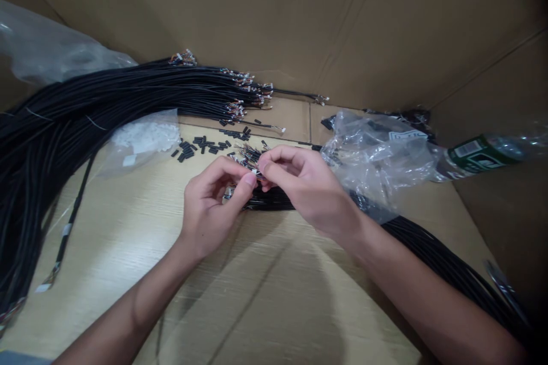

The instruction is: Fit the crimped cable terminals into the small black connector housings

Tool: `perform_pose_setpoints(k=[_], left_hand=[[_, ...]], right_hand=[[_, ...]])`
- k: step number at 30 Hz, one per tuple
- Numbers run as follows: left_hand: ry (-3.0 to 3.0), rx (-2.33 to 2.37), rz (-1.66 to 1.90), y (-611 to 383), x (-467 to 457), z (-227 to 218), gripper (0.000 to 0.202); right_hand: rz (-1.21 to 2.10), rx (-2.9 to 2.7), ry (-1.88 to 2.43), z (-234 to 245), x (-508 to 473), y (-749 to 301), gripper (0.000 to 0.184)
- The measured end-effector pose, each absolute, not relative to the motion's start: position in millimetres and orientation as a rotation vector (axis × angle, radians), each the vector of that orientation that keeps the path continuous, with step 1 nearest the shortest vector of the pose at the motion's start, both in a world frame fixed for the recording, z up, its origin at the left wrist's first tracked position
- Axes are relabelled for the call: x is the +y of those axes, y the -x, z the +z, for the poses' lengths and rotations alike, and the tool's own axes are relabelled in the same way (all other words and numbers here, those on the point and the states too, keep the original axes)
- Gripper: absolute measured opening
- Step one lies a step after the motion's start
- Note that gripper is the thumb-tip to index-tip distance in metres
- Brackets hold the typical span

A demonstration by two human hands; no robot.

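Observation:
My left hand point(212, 199) is closed in a pinch, thumb against forefinger, on a small white connector point(254, 171). Close against it, my right hand point(308, 185) pinches what look like thin wires at that connector; its fingertips partly hide them. Beneath both hands lies a bundle of black cables point(270, 201), partly covered by them. Stripped wire ends point(249, 153) of a bundle show just beyond the fingertips. Several short black tubes point(186, 151) are scattered on the table behind my left hand.
A thick pile of black cables point(141, 88) with white connectors fills the left and back. A bag of white connectors point(148, 136) lies before it. To the right are a crumpled clear bag point(377, 151), a green-labelled bottle point(482, 154) and more cables point(440, 256). Cardboard walls point(257, 11) surround the table.

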State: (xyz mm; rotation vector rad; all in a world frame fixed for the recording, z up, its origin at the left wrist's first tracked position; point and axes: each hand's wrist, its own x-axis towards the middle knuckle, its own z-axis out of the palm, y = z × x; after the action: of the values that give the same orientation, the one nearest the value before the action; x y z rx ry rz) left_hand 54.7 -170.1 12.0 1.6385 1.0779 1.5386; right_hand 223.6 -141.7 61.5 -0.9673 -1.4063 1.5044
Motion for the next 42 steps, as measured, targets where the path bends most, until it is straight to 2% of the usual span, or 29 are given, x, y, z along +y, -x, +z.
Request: perform_pose_setpoints(k=[14, 24, 36, 42], left_hand=[[-1.155, 0.898, 1.528, -58.8, -167.2, 2.7, 0.01], [-0.986, 0.707, 1.361, -57.4, -164.8, 12.0, 0.013], [-0.903, 0.733, 1.292, -60.0, -167.8, 12.9, 0.02], [-0.903, 0.734, 1.293, -60.2, -168.7, 12.7, 0.02]], right_hand=[[1.454, -1.645, 1.021, 67.8, -142.7, -232.3, 0.009], [1.713, -1.558, 0.934, 75.3, -139.0, -234.7, 0.01], [2.0, -1.501, 0.831, 73.0, -130.8, -247.0, 0.016], [2.033, -1.494, 0.853, 74.8, -130.8, -247.7, 0.025]])
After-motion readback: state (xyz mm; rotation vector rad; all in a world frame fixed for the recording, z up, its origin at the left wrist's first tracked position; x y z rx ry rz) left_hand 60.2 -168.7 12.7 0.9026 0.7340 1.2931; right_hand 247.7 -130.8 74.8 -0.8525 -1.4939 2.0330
